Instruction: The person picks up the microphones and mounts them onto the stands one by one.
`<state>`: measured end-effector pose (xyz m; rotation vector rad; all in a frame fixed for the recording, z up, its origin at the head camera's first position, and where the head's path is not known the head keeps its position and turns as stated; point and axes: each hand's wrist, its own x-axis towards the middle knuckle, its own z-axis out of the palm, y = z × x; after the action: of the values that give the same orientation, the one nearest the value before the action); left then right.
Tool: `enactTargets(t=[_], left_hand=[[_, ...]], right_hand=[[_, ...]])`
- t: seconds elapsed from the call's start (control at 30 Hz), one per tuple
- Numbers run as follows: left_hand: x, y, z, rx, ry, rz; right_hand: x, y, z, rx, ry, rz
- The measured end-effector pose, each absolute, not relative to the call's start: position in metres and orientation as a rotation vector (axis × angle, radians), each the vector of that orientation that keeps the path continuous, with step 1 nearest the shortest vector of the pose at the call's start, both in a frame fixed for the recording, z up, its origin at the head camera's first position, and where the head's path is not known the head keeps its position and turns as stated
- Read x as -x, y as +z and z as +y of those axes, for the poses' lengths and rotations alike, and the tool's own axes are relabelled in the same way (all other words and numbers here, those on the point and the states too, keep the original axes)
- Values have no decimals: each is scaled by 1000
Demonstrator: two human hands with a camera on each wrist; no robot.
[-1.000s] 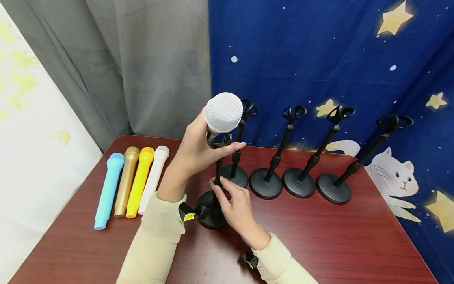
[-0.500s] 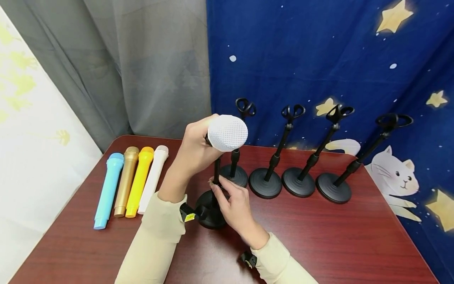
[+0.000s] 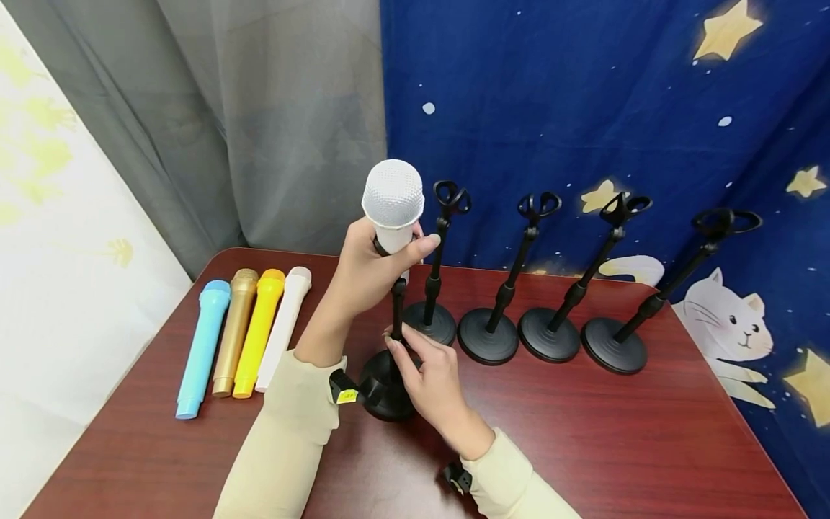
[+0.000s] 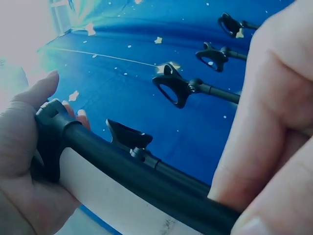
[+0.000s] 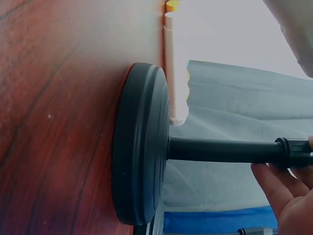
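Note:
In the head view my left hand (image 3: 369, 270) grips a white microphone (image 3: 393, 198) just under its mesh head, which points up. The microphone sits in the clip (image 4: 51, 122) of a black desktop microphone stand (image 3: 398, 317), and its white body runs down beside the pole in the left wrist view. My left palm and fingers wrap about the clip there. Lower down, my right hand (image 3: 434, 375) pinches the stand's pole at its collar (image 5: 288, 152). The round base (image 5: 139, 147) rests on the table. Part of the microphone's body is hidden by my left hand.
Left of my hands lie a blue microphone (image 3: 204, 346), a gold one (image 3: 235, 331), a yellow one (image 3: 259, 331) and another white one (image 3: 284, 328), side by side. Several black stands (image 3: 491, 335) with unfilled clips line the table's (image 3: 583, 447) back. Curtains (image 3: 305, 130) hang behind.
The white microphone's head first tipped down toward me, then rose and swung slightly left to stand more upright. My left hand moved with it. My right hand stayed on the pole.

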<state>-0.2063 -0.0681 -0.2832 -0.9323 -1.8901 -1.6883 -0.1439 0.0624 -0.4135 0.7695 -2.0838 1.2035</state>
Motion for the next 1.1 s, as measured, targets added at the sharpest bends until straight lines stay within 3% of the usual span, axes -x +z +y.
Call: enactTargets(t=[0.37,0.7,0.9,1.1], left_hand=[[195,-286,-73,959,-1919,-1928],[167,-315,-101,519,-1974,-1935],[161,-346,-117,753,-1808,-2379],[161,-366,-109,1008,-1696,-2739]], right_hand=[[141,-405,69,-813,1192,-2199],[147,-395,85,-675,1089,-2888],[144,-420,77,-814,805,-3074],[139,-434,72,-762,586,-3136]])
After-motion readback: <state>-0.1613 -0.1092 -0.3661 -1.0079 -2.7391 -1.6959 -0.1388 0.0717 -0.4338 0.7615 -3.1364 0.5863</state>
